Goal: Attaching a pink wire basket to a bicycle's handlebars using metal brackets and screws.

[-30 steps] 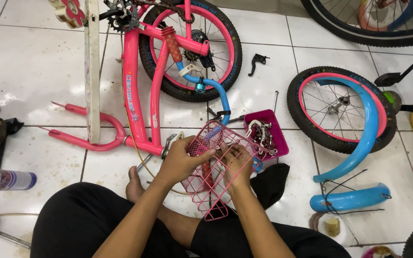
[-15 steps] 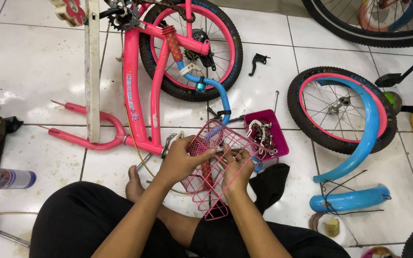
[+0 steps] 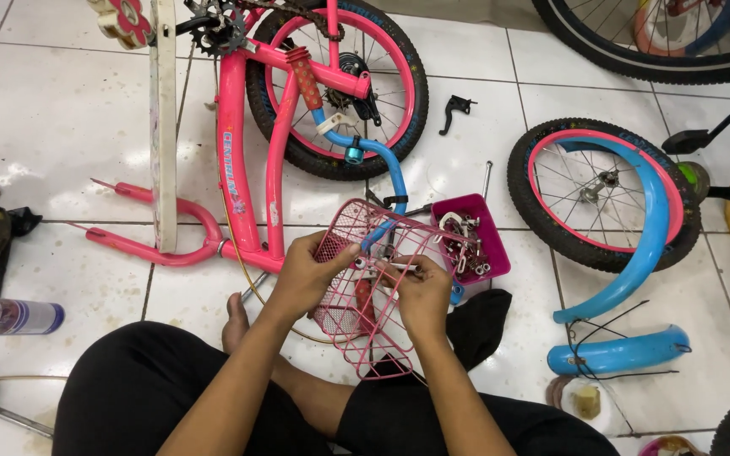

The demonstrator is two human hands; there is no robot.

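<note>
The pink wire basket (image 3: 373, 287) had been tilted slightly since a moment earlier and was held above the lap. Its rim was gripped by the left hand (image 3: 310, 274); a small metal part was pinched by the right hand (image 3: 420, 291). Just right of the basket, metal hardware filled a magenta tray (image 3: 471, 245).

Pink wire basket (image 3: 373, 287) fills the lap space; both hands on its rim, left hand (image 3: 306, 274) and right hand (image 3: 420, 295). Just beyond it, pink parts tray (image 3: 471, 245) and blue handlebar (image 3: 378, 165) crowd the far side. Pink bike frame (image 3: 242, 152) blocks the left front. Loose wheel (image 3: 606, 194) and blue fender (image 3: 618, 350) close off the right. Bare tile lies far left, near the spray can (image 3: 6, 315).
</note>
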